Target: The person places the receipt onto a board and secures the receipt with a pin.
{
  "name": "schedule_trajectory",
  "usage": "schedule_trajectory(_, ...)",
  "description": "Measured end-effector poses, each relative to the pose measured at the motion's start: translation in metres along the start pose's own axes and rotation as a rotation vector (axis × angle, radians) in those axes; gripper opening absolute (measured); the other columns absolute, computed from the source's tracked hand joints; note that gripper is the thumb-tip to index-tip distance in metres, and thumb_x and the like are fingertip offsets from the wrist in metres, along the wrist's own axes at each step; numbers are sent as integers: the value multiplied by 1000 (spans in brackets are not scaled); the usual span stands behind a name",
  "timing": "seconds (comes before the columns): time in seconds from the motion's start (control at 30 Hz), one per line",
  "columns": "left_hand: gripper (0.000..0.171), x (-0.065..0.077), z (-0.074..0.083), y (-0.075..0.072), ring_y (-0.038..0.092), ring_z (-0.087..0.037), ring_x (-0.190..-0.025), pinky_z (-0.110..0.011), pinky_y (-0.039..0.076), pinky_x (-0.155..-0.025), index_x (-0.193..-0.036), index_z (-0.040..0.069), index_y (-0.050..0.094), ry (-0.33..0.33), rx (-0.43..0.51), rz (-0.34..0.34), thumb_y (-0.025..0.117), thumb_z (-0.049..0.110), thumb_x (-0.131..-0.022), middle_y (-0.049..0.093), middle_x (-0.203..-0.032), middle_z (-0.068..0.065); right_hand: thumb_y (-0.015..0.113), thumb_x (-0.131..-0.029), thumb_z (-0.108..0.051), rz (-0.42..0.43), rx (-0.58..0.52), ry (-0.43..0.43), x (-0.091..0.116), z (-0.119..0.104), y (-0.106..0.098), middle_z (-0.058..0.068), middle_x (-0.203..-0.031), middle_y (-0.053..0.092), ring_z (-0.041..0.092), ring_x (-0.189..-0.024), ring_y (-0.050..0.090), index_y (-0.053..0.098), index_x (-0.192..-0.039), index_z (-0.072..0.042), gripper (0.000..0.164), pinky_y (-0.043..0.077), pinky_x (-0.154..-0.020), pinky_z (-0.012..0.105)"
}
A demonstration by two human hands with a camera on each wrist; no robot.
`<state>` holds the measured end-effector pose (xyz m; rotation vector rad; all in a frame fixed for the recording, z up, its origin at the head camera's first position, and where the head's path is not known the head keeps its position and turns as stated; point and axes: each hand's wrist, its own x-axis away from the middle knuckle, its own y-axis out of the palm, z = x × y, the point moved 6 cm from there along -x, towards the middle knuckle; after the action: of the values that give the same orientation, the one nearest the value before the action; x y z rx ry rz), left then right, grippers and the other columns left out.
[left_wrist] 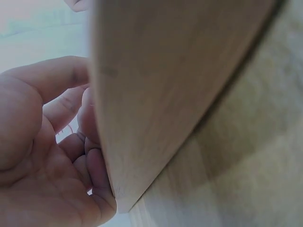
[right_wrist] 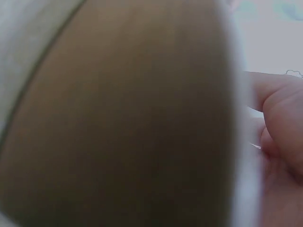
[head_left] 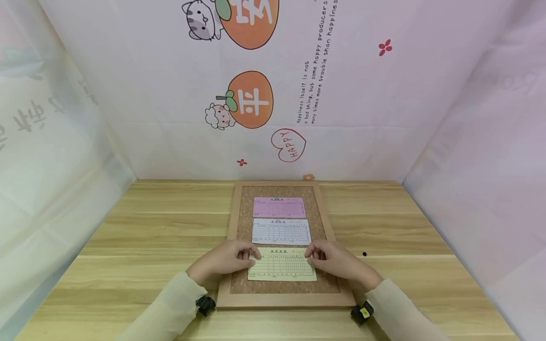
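A yellow printed form slip (head_left: 281,270) lies on the lower part of a wood-framed cork board (head_left: 326,272). At its left edge my left hand (head_left: 226,258) pinches the paper between thumb and curled fingers. My right hand (head_left: 337,259) pinches the upper right edge in the same way. Above it on the cork are a white form slip (head_left: 280,233) and a pink form slip (head_left: 279,208), with a green pushpin (head_left: 277,198) at the pink one's top edge. In both wrist views the frame's side (left_wrist: 156,94) hides the fingertips.
The board rests on a wooden table (head_left: 170,227). A small black round thing (head_left: 364,254) lies right of the board, near my right wrist. Printed white cloth (head_left: 358,94) hangs behind the table and along both sides.
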<state>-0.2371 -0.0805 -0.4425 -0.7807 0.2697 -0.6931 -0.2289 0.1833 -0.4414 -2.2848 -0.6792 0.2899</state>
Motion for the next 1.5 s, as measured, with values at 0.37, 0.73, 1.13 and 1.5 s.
schedule_trajectory(0.37,25,5,-1,-1,51,-9,-77,-25,47,-71,-118,10,68,100,22,-58,72,11,-93,56,-89,3,66,-98,-9,-25,-1,-12,-1,0,0,-1,-79,54,10,-68,48,65,-102,-8,4,42,-58,23)
schedule_trajectory(0.73,50,14,1,-9,54,-17,-105,-38,48,-93,-128,8,62,40,-134,2,80,29,-87,56,-116,0,65,-98,-9,-33,1,-12,-1,0,1,-1,-79,53,9,-67,47,65,-103,-8,5,42,-58,23)
schedule_trajectory(1.13,54,17,-1,-11,50,-23,-121,-50,41,-104,-130,15,60,10,-151,11,76,43,-88,51,-127,-1,65,-98,-9,-29,4,-10,-2,2,1,-2,-78,53,9,-66,47,65,-103,-8,5,41,-57,23)
schedule_trajectory(1.5,47,17,0,-10,48,-20,-111,-50,43,-98,-125,16,61,10,-131,21,79,38,-87,50,-116,2,65,-98,-9,-27,4,-8,-2,2,1,-2,-77,53,9,-66,47,65,-103,-8,5,41,-57,23)
